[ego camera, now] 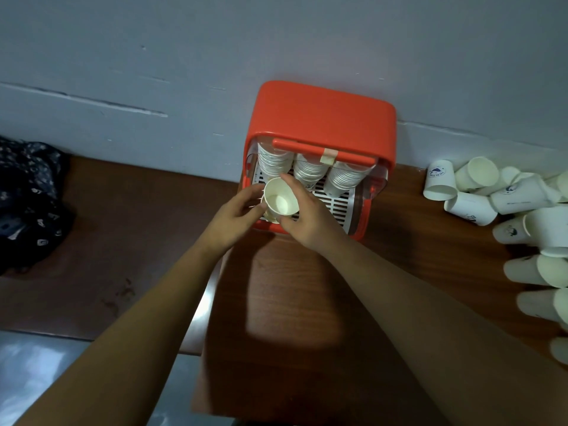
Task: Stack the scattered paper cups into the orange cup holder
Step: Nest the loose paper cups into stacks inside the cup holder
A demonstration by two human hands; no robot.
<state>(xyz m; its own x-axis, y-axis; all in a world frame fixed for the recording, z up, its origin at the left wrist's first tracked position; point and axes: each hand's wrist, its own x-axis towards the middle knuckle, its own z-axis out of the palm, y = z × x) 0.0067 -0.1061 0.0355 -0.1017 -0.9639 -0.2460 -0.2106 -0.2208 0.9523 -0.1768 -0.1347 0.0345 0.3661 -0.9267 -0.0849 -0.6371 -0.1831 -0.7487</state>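
The orange cup holder [322, 115] stands against the wall at the back of the wooden table, its front open. Three stacks of white cups [307, 169] hang inside above a white slotted tray [336, 204]. A single white paper cup [280, 198], mouth facing me, is in front of the left stack. My right hand [307, 215] grips its right side with thumb and fingers. My left hand [238, 212] touches its left side with the fingertips. A heap of scattered paper cups [516, 216] lies at the table's right edge.
A dark patterned cloth [29, 198] lies at the far left of the brown table [129, 241]. A grey wall [184, 72] runs behind the holder. The table's front edge is near my forearms, with grey floor [37, 370] below left.
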